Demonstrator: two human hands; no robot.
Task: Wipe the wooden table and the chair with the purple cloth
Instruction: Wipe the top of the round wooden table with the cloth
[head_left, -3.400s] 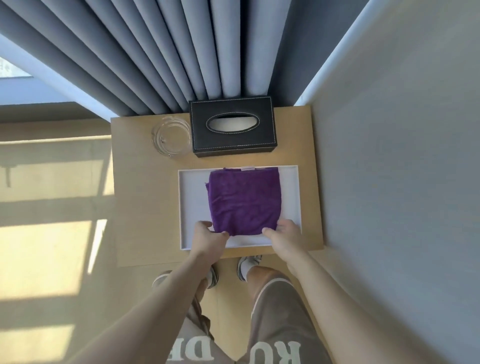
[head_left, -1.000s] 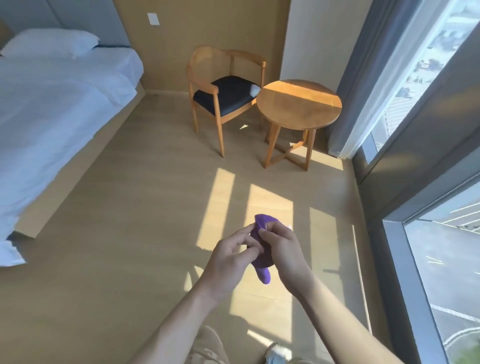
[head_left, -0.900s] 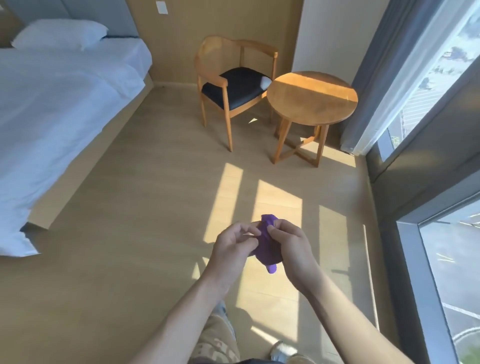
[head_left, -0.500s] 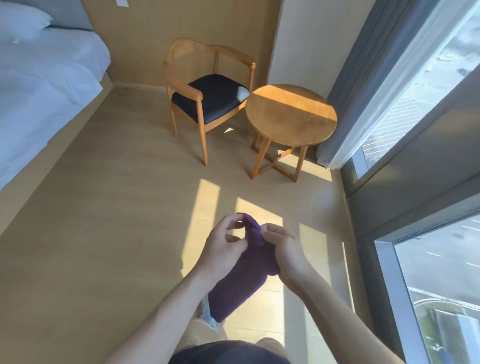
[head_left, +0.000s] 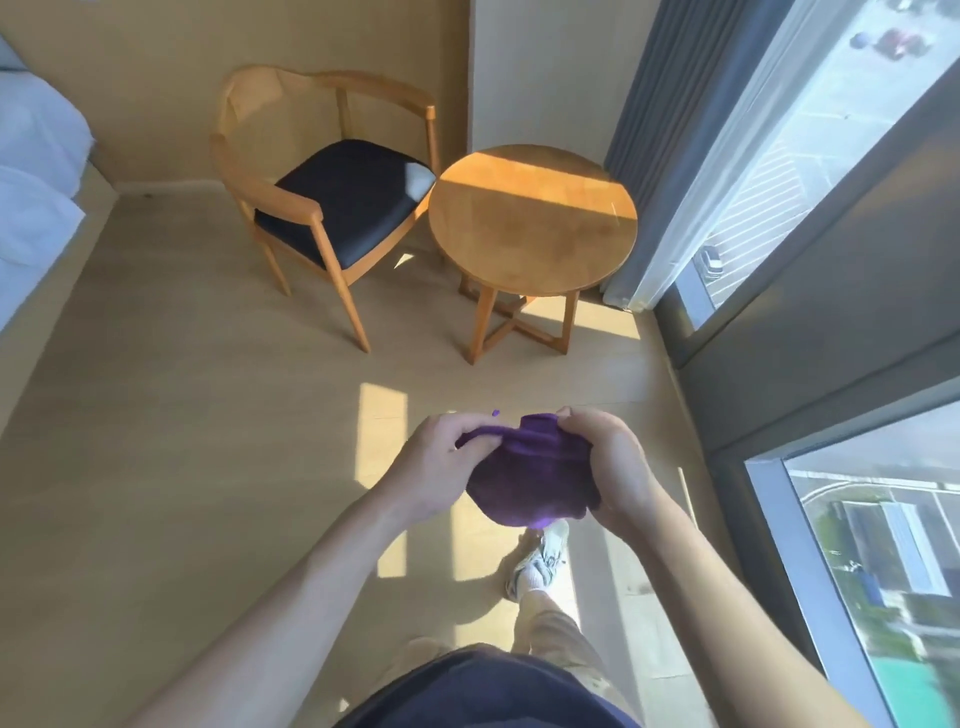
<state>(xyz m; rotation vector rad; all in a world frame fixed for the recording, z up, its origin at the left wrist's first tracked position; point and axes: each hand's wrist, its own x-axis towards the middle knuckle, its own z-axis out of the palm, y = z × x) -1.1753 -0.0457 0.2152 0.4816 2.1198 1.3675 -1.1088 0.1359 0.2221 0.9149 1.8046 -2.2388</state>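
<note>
The purple cloth (head_left: 527, 480) is bunched between both hands in front of my waist, above the floor. My left hand (head_left: 436, 475) pinches its left edge, and my right hand (head_left: 610, 467) grips its right side with curled fingers. Ahead stands the round wooden table (head_left: 532, 223), its top bare and half in sunlight. To its left is the wooden chair (head_left: 291, 208) with a curved back and a black seat cushion (head_left: 348, 200). Both are well beyond my hands' reach.
A bed with white linen (head_left: 36, 171) is at the far left. Grey curtains (head_left: 670, 119) and a floor-to-ceiling window (head_left: 841, 364) run along the right. Open wooden floor (head_left: 208, 415) lies between me and the furniture. My foot (head_left: 540, 558) is stepping forward.
I lifted the cloth from the tray, turned to face the room and walked toward the table and chair. The cloth, hanging a moment ago, is now gathered up between my hands.
</note>
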